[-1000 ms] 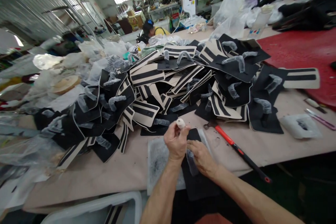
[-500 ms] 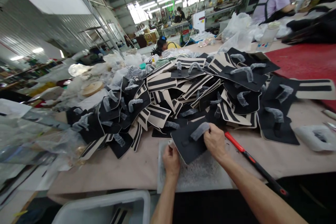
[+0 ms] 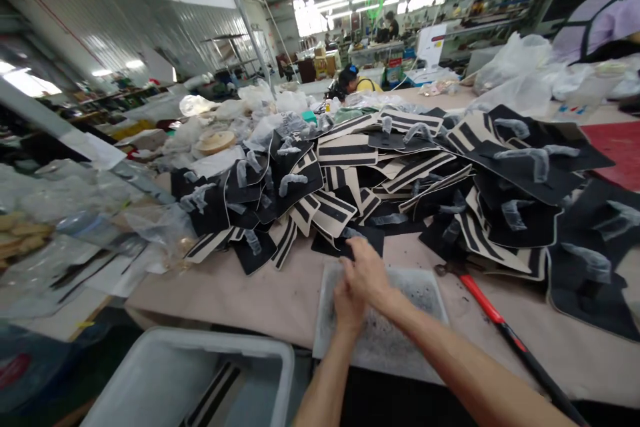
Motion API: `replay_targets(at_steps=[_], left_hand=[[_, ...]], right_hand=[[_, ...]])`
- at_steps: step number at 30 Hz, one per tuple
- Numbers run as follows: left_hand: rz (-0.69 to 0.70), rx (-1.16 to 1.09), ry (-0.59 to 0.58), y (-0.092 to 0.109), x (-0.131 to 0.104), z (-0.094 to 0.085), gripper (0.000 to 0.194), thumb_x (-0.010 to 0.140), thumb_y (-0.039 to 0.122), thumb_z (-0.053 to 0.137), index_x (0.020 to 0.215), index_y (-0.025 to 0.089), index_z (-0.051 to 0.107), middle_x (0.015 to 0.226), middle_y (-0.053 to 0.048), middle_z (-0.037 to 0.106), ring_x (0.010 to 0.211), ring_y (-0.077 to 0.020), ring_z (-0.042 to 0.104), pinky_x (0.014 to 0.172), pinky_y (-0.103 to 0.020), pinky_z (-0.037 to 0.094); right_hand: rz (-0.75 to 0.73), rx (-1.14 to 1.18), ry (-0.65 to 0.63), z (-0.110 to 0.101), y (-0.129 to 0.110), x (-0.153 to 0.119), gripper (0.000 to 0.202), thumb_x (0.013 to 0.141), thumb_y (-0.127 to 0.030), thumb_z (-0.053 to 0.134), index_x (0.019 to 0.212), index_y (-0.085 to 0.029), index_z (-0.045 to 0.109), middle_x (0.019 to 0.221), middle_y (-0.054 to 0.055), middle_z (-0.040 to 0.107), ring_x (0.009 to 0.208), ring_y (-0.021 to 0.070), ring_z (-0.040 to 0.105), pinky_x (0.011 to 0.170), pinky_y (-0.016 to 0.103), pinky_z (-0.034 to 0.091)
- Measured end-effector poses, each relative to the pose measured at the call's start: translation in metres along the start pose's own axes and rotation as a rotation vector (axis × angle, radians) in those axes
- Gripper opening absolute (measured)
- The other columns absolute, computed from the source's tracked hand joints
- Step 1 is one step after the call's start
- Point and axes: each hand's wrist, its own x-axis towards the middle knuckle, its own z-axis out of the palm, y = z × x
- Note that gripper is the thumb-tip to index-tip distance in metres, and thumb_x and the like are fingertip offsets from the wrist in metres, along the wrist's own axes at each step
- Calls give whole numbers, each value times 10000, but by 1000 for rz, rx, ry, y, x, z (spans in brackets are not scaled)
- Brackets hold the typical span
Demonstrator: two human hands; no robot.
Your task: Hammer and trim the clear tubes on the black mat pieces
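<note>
At nine o'clock a heap of clear plastic bags (image 3: 65, 213) covers the table (image 3: 240, 293). At seven o'clock stands a grey bin (image 3: 190, 373). At centre the left hand (image 3: 349, 303) lies over the speckled cutting pad (image 3: 385, 327), half hidden by the right hand (image 3: 367, 270); whether its fingers grip anything cannot be told. The right hand's fingers reach at twelve o'clock to a black piece (image 3: 350, 240) at the edge of the pile of black-and-cream pieces (image 3: 400, 173), touching it, not closed. At four o'clock lies a red-handled hammer (image 3: 505, 333).
</note>
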Motion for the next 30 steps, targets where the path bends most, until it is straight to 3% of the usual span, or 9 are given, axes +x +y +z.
replay_targets(at_steps=[4, 9, 11, 14, 17, 20, 25, 30], left_hand=[[-76, 48, 44, 2, 0, 3, 249, 908, 408, 563, 790, 189, 559, 653, -3, 578, 613, -169, 542, 590, -268, 413], [-102, 42, 47, 3, 0, 2, 196, 901, 353, 562, 795, 188, 559, 683, -9, 631, 644, -171, 585, 616, -264, 424], [-118, 15, 40, 2, 0, 2, 199, 903, 361, 562, 802, 189, 561, 697, -17, 653, 655, -177, 609, 621, -265, 438], [-132, 12, 40, 1, 1, 2, 210, 900, 368, 566, 791, 188, 561, 697, -18, 662, 661, -181, 623, 623, -265, 448], [-132, 28, 41, 3, 2, 2, 211, 895, 368, 575, 785, 187, 572, 694, -16, 664, 658, -179, 625, 621, -264, 450], [-129, 28, 54, 4, 2, 2, 212, 898, 374, 582, 806, 184, 592, 705, -20, 677, 675, -184, 638, 635, -265, 461], [-141, -8, 50, 4, 3, 2, 214, 911, 387, 589, 881, 180, 632, 791, -42, 733, 774, -211, 704, 711, -280, 512], [-162, -96, 43, 1, 4, 5, 231, 884, 406, 623, 890, 175, 636, 798, -45, 739, 776, -213, 723, 737, -293, 560]], right_hand=[[61, -110, -57, 2, 44, 60, 498, 870, -263, 586, 1342, -119, 514, 1295, 179, 596, 1205, 290, 544, 991, 413, 427], [22, -197, -188, 12, 41, 87, 273, 915, -329, 565, 1107, -163, 667, 1051, 119, 723, 1029, 254, 644, 858, 331, 438], [5, -229, -215, 3, 36, 93, 232, 917, -338, 562, 1013, -172, 693, 977, 111, 738, 980, 246, 665, 833, 313, 429], [-1, -281, -218, -27, 37, 93, 266, 911, -380, 557, 968, -166, 704, 967, 133, 739, 970, 264, 671, 829, 320, 424], [35, -318, -173, -63, 47, 71, 337, 911, -399, 528, 1071, -152, 692, 996, 145, 735, 968, 279, 672, 832, 336, 433], [117, -174, -48, -80, 60, 24, 487, 894, -397, 531, 1301, -137, 590, 978, 120, 738, 903, 258, 683, 798, 333, 466], [310, 118, -13, -56, 79, -65, 493, 886, -443, 515, 1290, -175, 607, 793, 61, 726, 724, 234, 683, 688, 340, 502], [404, 317, -1, -30, 87, -97, 517, 904, -451, 500, 1356, -204, 552, 699, 19, 712, 631, 224, 678, 639, 338, 510]])
